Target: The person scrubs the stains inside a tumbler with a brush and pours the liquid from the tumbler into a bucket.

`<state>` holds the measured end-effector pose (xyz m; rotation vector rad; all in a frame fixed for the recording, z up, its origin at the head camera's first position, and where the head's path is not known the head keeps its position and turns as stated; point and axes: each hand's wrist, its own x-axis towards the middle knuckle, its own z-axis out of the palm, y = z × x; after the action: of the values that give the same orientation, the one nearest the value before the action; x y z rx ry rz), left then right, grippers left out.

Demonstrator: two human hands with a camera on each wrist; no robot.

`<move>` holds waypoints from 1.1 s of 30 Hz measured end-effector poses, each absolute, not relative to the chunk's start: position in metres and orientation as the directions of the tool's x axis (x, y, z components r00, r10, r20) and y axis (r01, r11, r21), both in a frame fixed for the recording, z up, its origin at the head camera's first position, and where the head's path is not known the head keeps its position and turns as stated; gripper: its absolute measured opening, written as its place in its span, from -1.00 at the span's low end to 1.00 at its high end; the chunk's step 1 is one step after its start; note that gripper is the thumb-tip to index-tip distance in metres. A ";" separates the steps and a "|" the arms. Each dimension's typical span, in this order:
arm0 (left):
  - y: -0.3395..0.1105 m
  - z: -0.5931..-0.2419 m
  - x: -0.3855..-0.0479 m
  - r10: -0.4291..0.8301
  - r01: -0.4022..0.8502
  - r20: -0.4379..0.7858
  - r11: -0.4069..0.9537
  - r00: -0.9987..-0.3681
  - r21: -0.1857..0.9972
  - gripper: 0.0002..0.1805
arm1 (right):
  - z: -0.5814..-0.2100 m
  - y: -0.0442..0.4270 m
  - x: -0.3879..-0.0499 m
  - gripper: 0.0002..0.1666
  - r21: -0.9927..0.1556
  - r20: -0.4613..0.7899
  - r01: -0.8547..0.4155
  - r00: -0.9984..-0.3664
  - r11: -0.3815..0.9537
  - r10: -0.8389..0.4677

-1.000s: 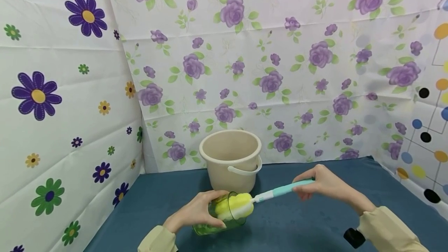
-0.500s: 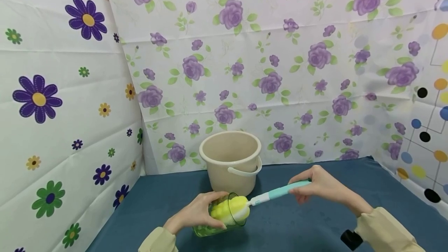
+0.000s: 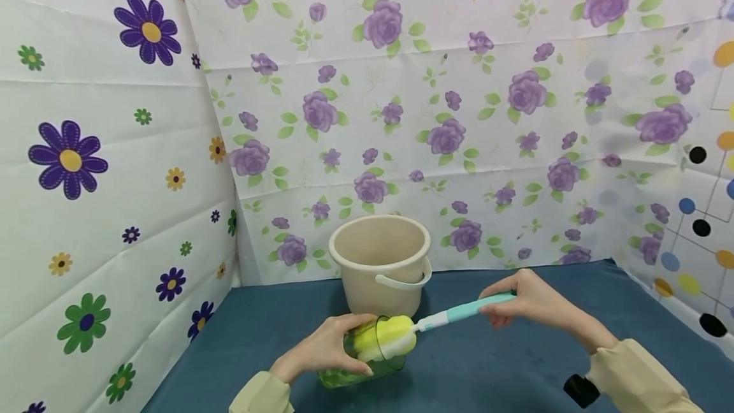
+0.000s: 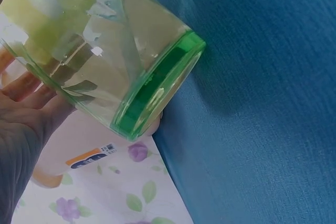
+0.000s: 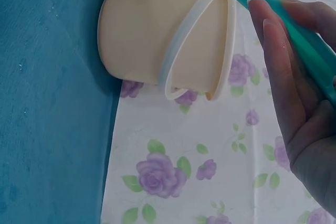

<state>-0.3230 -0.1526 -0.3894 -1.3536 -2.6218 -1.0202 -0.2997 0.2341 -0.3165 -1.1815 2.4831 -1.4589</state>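
Steady the tilted green glass (image 4: 113, 59) gripped in the left hand (image 3: 328, 347), working the sponge brush (image 3: 434, 321), pinched in the right hand (image 3: 527, 300), evenly round inside.

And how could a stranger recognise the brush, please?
Find the beige bucket on the table. Nearer, the left hand grips a green cup; the brush runs from it to the right hand. Its yellow head and turquoise handle set it apart.

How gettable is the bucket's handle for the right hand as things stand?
Probably yes, though not with a free grip: the right hand holds the brush. The white handle hangs on the near right side of the bucket, and nothing seems to stand between it and that hand.
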 end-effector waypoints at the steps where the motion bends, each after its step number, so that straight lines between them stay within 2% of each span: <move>1: -0.153 -0.389 -0.323 0.721 0.733 0.298 0.412 -0.625 0.542 -0.15 | -0.317 0.234 -0.300 -0.72 -0.763 0.328 -0.588 -0.711 0.269 -0.622; 11: -0.154 -0.388 -0.323 0.710 0.730 0.299 0.432 -0.638 0.530 -0.15 | -0.326 0.227 -0.300 -0.70 -0.785 0.278 -0.546 -0.732 0.293 -0.622; 33: -0.153 -0.391 -0.324 0.730 0.751 0.308 0.411 -0.611 0.516 -0.16 | -0.342 0.187 -0.299 -0.75 -0.783 0.336 -0.583 -0.690 0.218 -0.641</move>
<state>-0.3238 -0.1532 -0.3914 -1.3699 -2.6102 -0.9826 -0.2987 0.1866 -0.3422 -1.2099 2.4044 -1.5022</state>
